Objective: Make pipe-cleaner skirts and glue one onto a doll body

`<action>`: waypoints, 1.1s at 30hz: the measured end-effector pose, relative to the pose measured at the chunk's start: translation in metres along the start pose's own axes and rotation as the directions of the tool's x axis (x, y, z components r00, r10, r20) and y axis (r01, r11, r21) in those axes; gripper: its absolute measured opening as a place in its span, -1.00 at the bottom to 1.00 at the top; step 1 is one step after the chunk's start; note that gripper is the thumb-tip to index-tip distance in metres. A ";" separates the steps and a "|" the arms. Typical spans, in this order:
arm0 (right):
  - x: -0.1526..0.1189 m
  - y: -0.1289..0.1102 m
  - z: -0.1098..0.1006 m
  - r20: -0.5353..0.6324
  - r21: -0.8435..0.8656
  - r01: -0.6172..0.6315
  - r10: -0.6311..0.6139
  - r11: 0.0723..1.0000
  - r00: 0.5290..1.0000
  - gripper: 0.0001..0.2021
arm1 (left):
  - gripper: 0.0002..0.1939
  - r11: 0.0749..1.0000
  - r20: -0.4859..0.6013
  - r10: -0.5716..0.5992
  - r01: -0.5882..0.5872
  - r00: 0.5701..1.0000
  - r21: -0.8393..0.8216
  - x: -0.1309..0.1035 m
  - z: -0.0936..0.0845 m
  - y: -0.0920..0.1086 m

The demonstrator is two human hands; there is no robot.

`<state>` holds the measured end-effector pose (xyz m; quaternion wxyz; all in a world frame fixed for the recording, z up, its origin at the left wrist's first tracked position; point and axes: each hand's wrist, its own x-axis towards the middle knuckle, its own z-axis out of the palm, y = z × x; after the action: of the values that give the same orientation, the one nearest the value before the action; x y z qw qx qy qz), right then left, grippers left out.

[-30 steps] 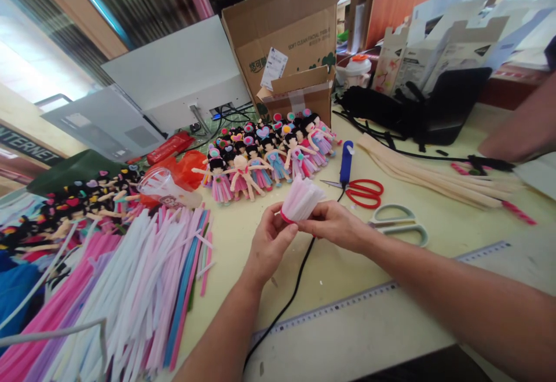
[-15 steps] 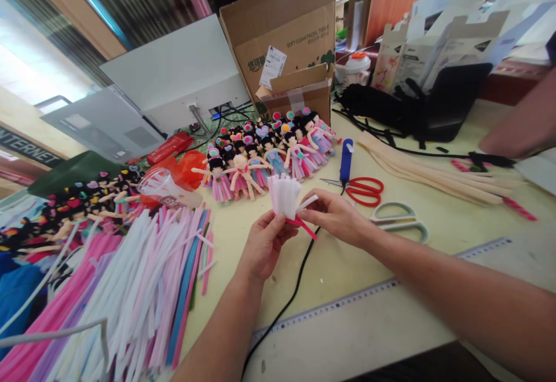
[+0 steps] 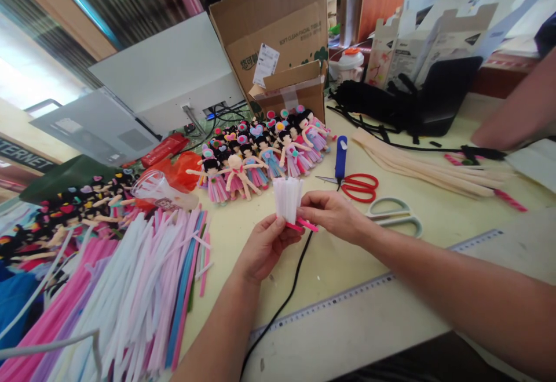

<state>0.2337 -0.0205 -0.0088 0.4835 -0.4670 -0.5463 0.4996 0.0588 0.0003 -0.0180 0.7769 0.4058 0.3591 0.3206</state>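
Note:
A fan of short white and pale pink pipe cleaner pieces (image 3: 287, 199) stands upright above the table. My left hand (image 3: 269, 244) is closed around its lower end, thumb in front. A bright pink pipe cleaner (image 3: 308, 225) crosses the base and sticks out to the right. My right hand (image 3: 332, 211) is pinched at the bundle's right edge, just above the pink strip. What lies between its fingertips is mostly hidden; it appears to be a white piece against the bundle.
Finished pipe cleaner dolls (image 3: 264, 153) crowd together before a cardboard box (image 3: 278, 34). Long pipe cleaners (image 3: 130, 289) lie left, near a plastic cup (image 3: 163, 191). Right are red-handled scissors (image 3: 359, 188), white-handled scissors (image 3: 393, 211), beige strips (image 3: 425, 164) and a ruler (image 3: 347, 296). A black cable (image 3: 289, 295) runs underneath.
The short white piece that slanted out from my right fingers now lies against the bundle's right side. My right hand has drawn closer to the bundle. The whole view has shifted slightly.

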 end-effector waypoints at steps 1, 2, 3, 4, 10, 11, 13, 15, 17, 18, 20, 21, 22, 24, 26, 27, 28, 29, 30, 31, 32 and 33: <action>0.000 0.000 0.000 0.011 0.010 -0.008 0.008 1.000 1.000 -0.79 | -0.64 1.000 0.000 0.001 -0.001 1.000 0.006 0.000 0.000 0.000; 0.000 0.000 0.000 0.020 0.018 -0.017 0.016 1.000 1.000 -0.80 | -0.64 1.000 0.001 0.001 -0.001 1.000 0.012 0.000 0.001 0.000; 0.000 0.000 0.000 0.029 0.024 -0.025 0.025 0.999 0.999 -0.81 | -0.63 1.000 0.003 0.000 0.000 1.000 0.015 0.000 0.001 0.000; 0.000 0.000 0.000 0.037 0.028 -0.033 0.032 0.999 0.999 -0.81 | -0.63 1.000 0.004 -0.002 0.001 1.000 0.015 0.001 0.001 0.000; 0.000 0.007 0.001 0.024 -0.024 0.043 -0.042 0.999 0.999 -0.82 | -0.66 0.999 -0.023 -0.009 0.007 1.000 -0.053 0.001 0.002 -0.001; 0.000 0.009 0.002 0.007 -0.071 0.091 -0.091 0.993 0.996 -0.84 | -0.66 0.998 -0.032 -0.009 0.007 0.999 -0.067 0.001 0.003 -0.002; -0.001 0.013 0.004 -0.011 -0.201 0.195 -0.201 0.960 0.979 -0.89 | -0.66 0.996 -0.050 -0.007 0.003 0.999 -0.084 0.000 0.006 -0.003; -0.002 0.015 0.005 0.001 -0.320 0.267 -0.281 0.909 0.960 -0.90 | -0.66 0.997 -0.071 0.003 -0.009 0.997 -0.077 -0.001 0.010 -0.004; -0.004 0.015 0.005 0.021 -0.394 0.297 -0.314 0.870 0.949 -0.88 | -0.64 0.999 -0.084 0.026 -0.030 0.996 -0.040 -0.002 0.013 -0.004; -0.004 0.014 0.005 0.022 -0.419 0.301 -0.322 0.857 0.947 -0.87 | -0.64 0.999 -0.082 0.042 -0.043 0.996 -0.013 -0.003 0.014 -0.004; -0.005 0.014 0.005 0.010 -0.443 0.300 -0.330 0.845 0.944 -0.88 | -0.62 0.997 -0.068 0.076 -0.074 0.995 0.038 -0.004 0.017 -0.004; -0.005 0.014 0.004 0.005 -0.442 0.298 -0.329 0.846 0.944 -0.89 | -0.60 0.994 -0.064 0.091 -0.087 0.994 0.059 -0.004 0.017 -0.004; -0.004 0.014 0.004 0.000 -0.428 0.294 -0.326 0.854 0.945 -0.90 | -0.59 0.992 -0.067 0.103 -0.098 0.992 0.076 -0.004 0.018 -0.004; -0.003 0.016 0.004 -0.003 -0.375 0.277 -0.299 0.885 0.954 -0.90 | -0.59 0.988 -0.090 0.118 -0.107 0.989 0.110 -0.004 0.019 -0.003; -0.002 0.019 0.004 -0.002 -0.303 0.231 -0.243 0.924 0.970 -0.91 | -0.62 0.983 -0.104 0.123 -0.106 0.987 0.150 -0.004 0.018 -0.003; -0.001 0.021 0.004 -0.007 -0.266 0.201 -0.211 0.943 0.978 -0.92 | -0.64 0.980 -0.102 0.123 -0.104 0.987 0.170 -0.004 0.018 -0.003; 0.000 0.022 0.005 -0.012 -0.232 0.171 -0.179 0.957 0.984 -0.93 | -0.66 0.977 -0.091 0.122 -0.103 0.988 0.188 -0.004 0.018 -0.003; 0.000 0.023 0.005 -0.013 -0.202 0.144 -0.150 0.969 0.989 -0.93 | -0.69 0.974 -0.072 0.117 -0.100 0.990 0.204 -0.004 0.017 -0.003; 0.001 0.023 0.005 -0.011 -0.175 0.122 -0.126 0.977 0.992 -0.93 | -0.71 0.971 -0.052 0.111 -0.097 0.992 0.217 -0.004 0.016 -0.003; 0.001 0.023 0.005 -0.008 -0.154 0.103 -0.106 0.983 0.994 -0.94 | -0.72 0.969 -0.034 0.102 -0.091 0.994 0.228 -0.004 0.016 -0.003; 0.002 0.023 0.005 -0.001 -0.137 0.088 -0.089 0.987 0.996 -0.95 | -0.73 0.968 -0.019 0.093 -0.086 0.995 0.237 -0.004 0.015 -0.002; 0.002 0.022 0.005 0.007 -0.120 0.075 -0.074 0.990 0.997 -0.95 | -0.72 0.967 -0.006 0.087 -0.083 0.996 0.241 -0.004 0.015 -0.002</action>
<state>0.2289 -0.0176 -0.0308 0.4723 -0.4740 -0.5930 0.4479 0.0694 -0.0099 -0.0123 0.7047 0.5091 0.3841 0.3110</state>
